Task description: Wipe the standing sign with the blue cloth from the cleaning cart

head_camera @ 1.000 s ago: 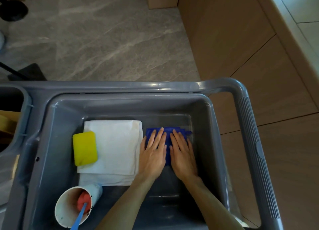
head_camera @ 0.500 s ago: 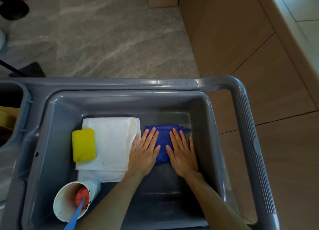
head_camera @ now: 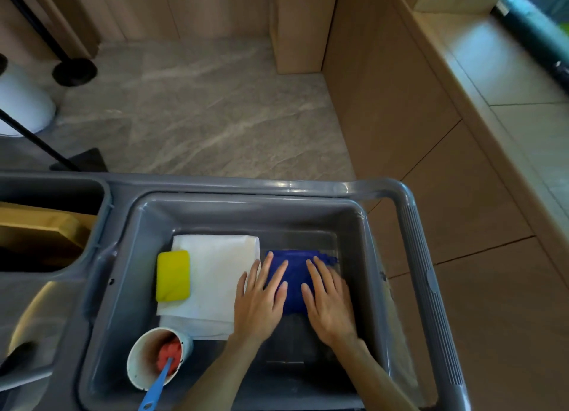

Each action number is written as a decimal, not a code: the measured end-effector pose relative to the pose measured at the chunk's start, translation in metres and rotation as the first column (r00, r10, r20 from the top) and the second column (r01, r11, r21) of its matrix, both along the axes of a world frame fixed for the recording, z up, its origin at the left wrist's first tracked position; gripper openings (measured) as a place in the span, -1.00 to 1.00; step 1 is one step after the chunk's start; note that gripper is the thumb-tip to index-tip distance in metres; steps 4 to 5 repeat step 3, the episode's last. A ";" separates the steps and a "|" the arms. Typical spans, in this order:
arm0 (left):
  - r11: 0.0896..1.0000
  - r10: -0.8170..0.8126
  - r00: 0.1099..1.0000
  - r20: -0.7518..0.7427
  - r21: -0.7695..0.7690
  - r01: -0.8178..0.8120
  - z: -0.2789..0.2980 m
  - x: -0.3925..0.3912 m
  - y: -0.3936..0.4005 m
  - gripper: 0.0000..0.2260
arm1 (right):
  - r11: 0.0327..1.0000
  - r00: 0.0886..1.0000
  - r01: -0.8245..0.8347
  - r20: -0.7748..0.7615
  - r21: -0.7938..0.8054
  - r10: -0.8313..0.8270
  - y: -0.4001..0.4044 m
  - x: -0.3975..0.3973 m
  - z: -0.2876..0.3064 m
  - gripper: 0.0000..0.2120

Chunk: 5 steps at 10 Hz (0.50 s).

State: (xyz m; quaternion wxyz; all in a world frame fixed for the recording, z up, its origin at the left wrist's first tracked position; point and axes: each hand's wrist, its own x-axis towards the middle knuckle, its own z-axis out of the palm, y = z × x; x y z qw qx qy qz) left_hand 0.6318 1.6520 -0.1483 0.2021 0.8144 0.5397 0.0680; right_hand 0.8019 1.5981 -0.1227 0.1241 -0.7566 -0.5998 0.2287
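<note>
Blue cloth [head_camera: 294, 279] lies flat on the floor of the grey cart bin [head_camera: 246, 210], lower centre-right of frame. Both hands rest on it palm down, fingers spread and straight, nothing pinched or clamped. Left hand [head_camera: 261, 302] covers the cloth's left edge, little finger lapping onto the white towel [head_camera: 215, 275] beside it. Right hand [head_camera: 329, 299] covers the right part.

Risks, as judgement: the left hand straddles both fabrics, so a pinch there could lift the white towel with the cloth. Flat palms give no grip; the cloth could slide or bunch against the bin wall instead of coming up. A dragged towel could tip the yellow sponge [head_camera: 173, 275] lying on it. The white cup [head_camera: 154, 356] with the blue-handled tool [head_camera: 157, 386], lower left, sits near the left forearm and could be knocked.

Hard to make out: the cloth's near edge is under the palms, fold count unclear. The standing sign cannot be identified; only black poles and a round base [head_camera: 74, 71] show at upper left. Left cart compartment is cropped.
</note>
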 end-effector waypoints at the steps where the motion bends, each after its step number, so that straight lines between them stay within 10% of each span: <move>1: 1.000 0.005 0.999 -0.048 0.027 -0.003 0.005 -0.001 -0.005 -0.53 | 0.995 0.995 -0.081 0.062 -0.051 0.084 -0.003 -0.001 0.003 -0.45; 5: 0.995 -0.028 0.999 0.033 0.095 0.025 0.042 -0.008 -0.001 -0.54 | 0.987 0.959 -0.161 0.235 -0.011 0.159 -0.003 -0.009 0.022 -0.42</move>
